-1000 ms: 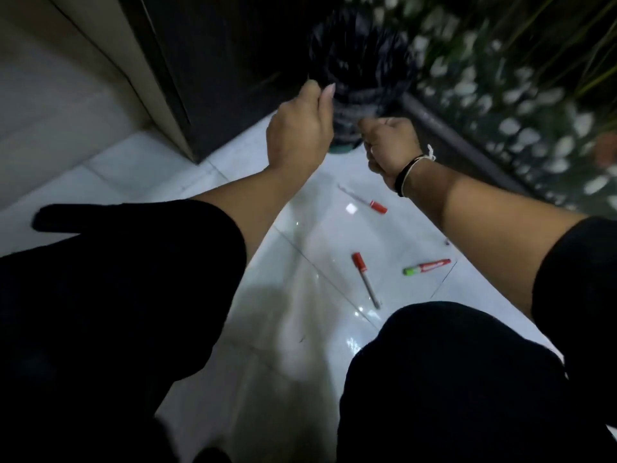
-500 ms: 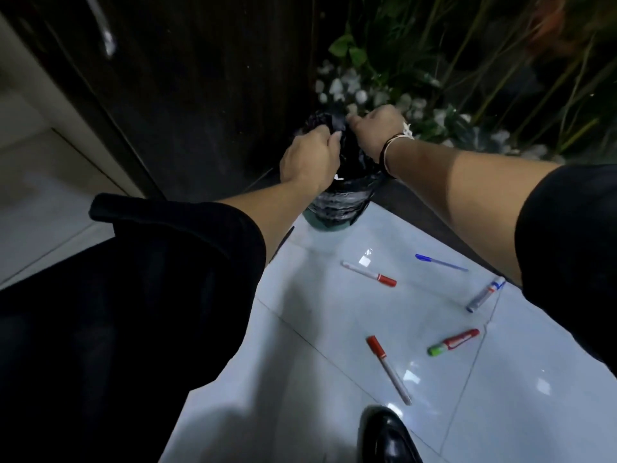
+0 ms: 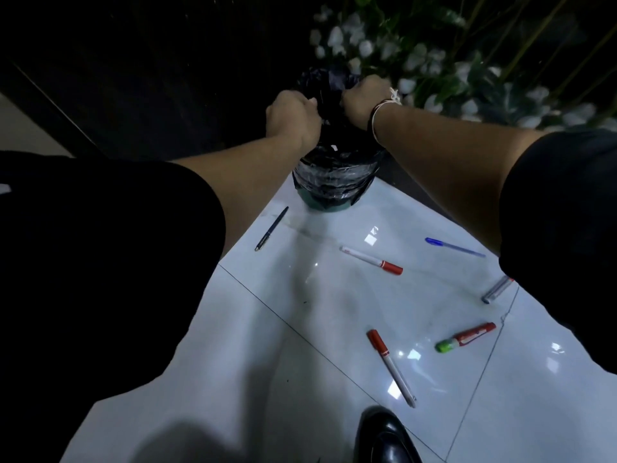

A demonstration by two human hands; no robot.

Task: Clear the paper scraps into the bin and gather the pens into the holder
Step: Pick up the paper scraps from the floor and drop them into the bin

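Glossy white floor tiles [image 3: 300,329], dim light. At twelve o'clock the bin [image 3: 330,182]; the left hand [image 3: 293,116] and right hand [image 3: 362,100] both clench its black liner [image 3: 329,91]. Pens lie scattered: red-capped marker [image 3: 372,260] centre, blue pen [image 3: 454,247] at two o'clock.
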